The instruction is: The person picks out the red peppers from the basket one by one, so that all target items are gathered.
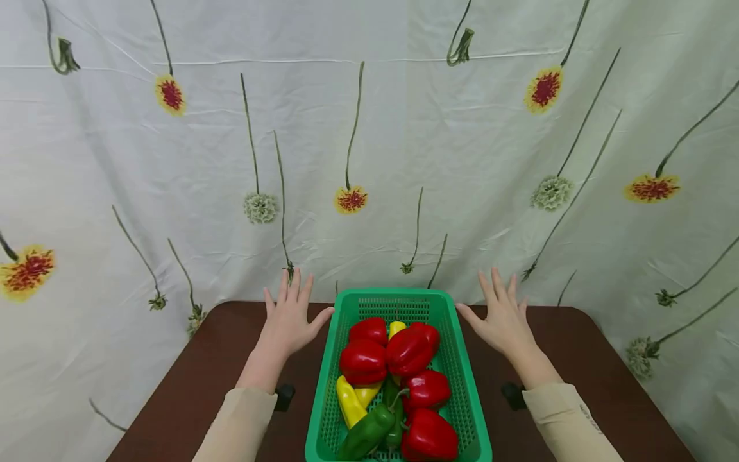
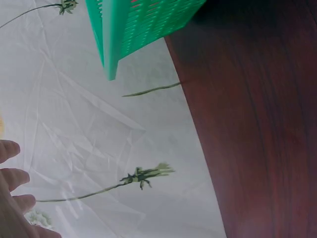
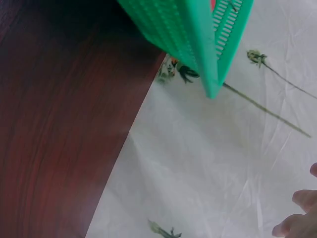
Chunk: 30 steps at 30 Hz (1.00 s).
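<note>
A green plastic basket (image 1: 464, 359) stands between the two hands, holding several red bell peppers (image 1: 412, 348), yellow peppers (image 1: 349, 399) and green peppers (image 1: 366, 431). My left hand (image 1: 290, 324) is spread with straight fingers just left of the basket's far corner, holding nothing. On the other side, my right hand (image 1: 501, 321) has its fingers spread beside the right rim, also holding nothing. In the left wrist view only some fingertips (image 2: 14, 177) show at the lower left. The right wrist view has a few fingertips (image 3: 297, 203) at its lower right edge.
The basket stands on a dark brown table (image 1: 190, 385) with rounded far corners. Behind it hangs a pale cloth (image 1: 381, 141) printed with flowers and stems. Dark wrist devices (image 1: 284, 398) sit at the cuffs of beige sleeves (image 1: 237, 427).
</note>
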Available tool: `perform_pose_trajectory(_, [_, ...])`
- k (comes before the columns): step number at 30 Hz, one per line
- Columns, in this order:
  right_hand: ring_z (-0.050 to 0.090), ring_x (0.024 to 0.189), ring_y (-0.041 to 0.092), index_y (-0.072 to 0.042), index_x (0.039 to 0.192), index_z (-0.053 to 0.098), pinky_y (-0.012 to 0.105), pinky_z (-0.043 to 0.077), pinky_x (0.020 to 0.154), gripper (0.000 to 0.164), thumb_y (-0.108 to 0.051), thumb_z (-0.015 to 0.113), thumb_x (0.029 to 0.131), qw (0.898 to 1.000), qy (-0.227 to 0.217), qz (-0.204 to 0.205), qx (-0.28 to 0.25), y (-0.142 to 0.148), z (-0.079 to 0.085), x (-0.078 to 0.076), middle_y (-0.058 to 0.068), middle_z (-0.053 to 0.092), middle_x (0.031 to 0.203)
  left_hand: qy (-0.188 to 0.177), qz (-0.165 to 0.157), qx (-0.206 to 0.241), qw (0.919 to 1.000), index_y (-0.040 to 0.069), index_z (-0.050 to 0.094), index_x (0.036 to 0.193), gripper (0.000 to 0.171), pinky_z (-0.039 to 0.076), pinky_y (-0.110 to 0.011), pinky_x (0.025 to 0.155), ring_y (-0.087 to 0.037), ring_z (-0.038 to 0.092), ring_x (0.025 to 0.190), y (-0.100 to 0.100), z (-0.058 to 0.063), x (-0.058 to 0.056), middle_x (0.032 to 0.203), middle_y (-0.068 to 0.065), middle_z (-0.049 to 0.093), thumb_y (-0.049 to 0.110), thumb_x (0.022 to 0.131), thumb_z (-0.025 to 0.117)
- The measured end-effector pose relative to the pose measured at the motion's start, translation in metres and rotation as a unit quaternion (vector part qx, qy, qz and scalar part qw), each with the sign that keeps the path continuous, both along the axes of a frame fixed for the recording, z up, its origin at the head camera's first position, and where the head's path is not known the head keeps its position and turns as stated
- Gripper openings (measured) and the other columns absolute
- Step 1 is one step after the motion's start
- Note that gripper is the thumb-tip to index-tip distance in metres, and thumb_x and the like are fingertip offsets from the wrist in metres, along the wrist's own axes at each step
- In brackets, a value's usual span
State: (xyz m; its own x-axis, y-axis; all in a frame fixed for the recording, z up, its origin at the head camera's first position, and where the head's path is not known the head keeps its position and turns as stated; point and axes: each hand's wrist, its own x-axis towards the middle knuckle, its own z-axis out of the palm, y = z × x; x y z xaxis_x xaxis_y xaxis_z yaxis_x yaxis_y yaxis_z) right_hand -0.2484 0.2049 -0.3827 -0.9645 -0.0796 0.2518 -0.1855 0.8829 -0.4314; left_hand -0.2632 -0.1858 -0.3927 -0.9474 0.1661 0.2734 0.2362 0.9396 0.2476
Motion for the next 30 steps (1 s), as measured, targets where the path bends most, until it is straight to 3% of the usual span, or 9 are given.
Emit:
perform_pose_trajectory(9, [-0.007, 0.146, 0.055, -0.006, 0.158, 0.017, 0.078, 0.003, 0.106, 0.088, -0.054, 0.055, 0.095, 1.0, -0.007, 0.008, -0.022, -0.015, 0.011, 0.004, 0.023, 0.004, 0.164, 0.001, -0.001, 0.022, 0.9997, 0.004, 0.02, 0.157, 0.085, 0.003, -0.075, 0.11, -0.046, 0.001, 0.15, 0.002, 0.009, 0.001, 0.163, -0.025, 0.006, 0.054, 0.097, 0.053])
perform_pose_trajectory(18, [-0.008, 0.148, 0.051, -0.009, 0.159, 0.015, 0.075, 0.002, 0.11, 0.091, -0.056, 0.057, 0.094, 0.999, -0.021, 0.018, -0.037, -0.04, 0.015, 0.008, 0.019, 0.003, 0.165, -0.013, 0.003, 0.031, 0.9994, 0.003, 0.016, 0.158, 0.087, 0.01, -0.072, 0.112, -0.047, 0.006, 0.149, 0.0, 0.011, 0.004, 0.163, -0.024, 0.005, 0.053, 0.097, 0.053])
perform_pose_trajectory(26, [-0.007, 0.149, 0.048, -0.011, 0.159, 0.015, 0.071, 0.006, 0.113, 0.092, -0.056, 0.059, 0.092, 0.997, -0.045, 0.018, -0.055, -0.055, 0.011, 0.011, 0.017, 0.003, 0.166, -0.031, -0.014, 0.091, 0.9953, 0.002, 0.013, 0.158, 0.089, 0.022, -0.07, 0.11, -0.053, 0.014, 0.145, -0.004, 0.003, 0.008, 0.162, -0.027, 0.009, 0.052, 0.097, 0.054])
perform_pose_trajectory(30, [-0.004, 0.15, 0.047, -0.012, 0.159, 0.016, 0.07, 0.014, 0.113, 0.093, -0.056, 0.06, 0.091, 0.995, -0.058, 0.018, -0.078, -0.061, 0.008, 0.013, 0.016, 0.004, 0.166, -0.059, -0.013, 0.128, 0.9899, 0.005, 0.009, 0.159, 0.091, 0.024, -0.07, 0.11, -0.053, 0.014, 0.145, -0.007, -0.006, 0.011, 0.162, -0.026, 0.008, 0.054, 0.096, 0.054])
